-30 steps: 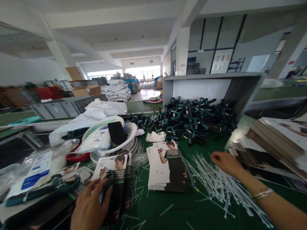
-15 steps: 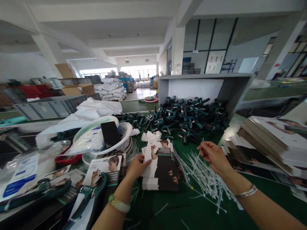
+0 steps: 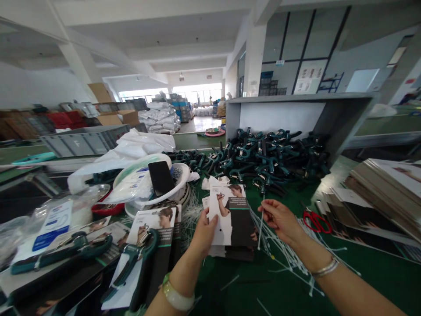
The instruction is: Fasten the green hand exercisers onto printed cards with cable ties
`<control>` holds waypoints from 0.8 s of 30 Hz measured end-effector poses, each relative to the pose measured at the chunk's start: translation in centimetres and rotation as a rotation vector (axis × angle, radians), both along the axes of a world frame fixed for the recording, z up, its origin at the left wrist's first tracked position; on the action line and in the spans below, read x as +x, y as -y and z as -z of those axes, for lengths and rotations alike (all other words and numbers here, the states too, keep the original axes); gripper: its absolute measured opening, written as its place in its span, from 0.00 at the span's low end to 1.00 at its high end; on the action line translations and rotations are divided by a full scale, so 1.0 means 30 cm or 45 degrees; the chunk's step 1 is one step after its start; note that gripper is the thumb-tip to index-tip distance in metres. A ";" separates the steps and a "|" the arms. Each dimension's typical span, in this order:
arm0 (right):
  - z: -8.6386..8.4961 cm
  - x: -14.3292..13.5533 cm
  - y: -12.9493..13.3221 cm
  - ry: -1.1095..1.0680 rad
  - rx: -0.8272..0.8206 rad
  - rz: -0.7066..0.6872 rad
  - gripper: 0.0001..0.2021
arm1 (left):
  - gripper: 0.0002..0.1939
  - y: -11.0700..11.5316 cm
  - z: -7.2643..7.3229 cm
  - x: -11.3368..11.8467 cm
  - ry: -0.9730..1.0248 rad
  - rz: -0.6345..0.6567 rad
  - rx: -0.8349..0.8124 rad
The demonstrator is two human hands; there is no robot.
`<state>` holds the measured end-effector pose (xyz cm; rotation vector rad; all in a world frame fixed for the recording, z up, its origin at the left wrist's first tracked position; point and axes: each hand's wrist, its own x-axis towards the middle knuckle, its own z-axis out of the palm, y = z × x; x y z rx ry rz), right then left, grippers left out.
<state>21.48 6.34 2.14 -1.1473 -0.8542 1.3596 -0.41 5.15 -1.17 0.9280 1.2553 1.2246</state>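
My left hand (image 3: 204, 229) grips the left edge of a printed card (image 3: 221, 219), thumb on its face; the card is tilted up off the stack (image 3: 238, 253) beneath. My right hand (image 3: 278, 219) pinches a white cable tie (image 3: 261, 226) that hangs upright just right of the card, not visibly touching it. Under and beside my right hand lies a loose pile of white cable ties (image 3: 292, 259). To the left, dark green hand grips (image 3: 133, 261) rest on similar cards.
Behind the cards, a heap of green grips (image 3: 263, 156) spills from a grey box (image 3: 348, 127). Red scissors (image 3: 317, 220) and card stacks (image 3: 378, 197) are at right. A phone (image 3: 161, 177) lies on white bowls at left.
My left hand has lifted the top card's near edge off the stack. My right hand has moved left toward the card with the tie. The view has shifted, and the red scissors now show.
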 end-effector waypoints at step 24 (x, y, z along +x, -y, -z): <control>-0.134 -0.143 0.074 2.527 0.819 -0.525 0.09 | 0.28 0.076 -0.018 0.116 0.180 0.033 0.147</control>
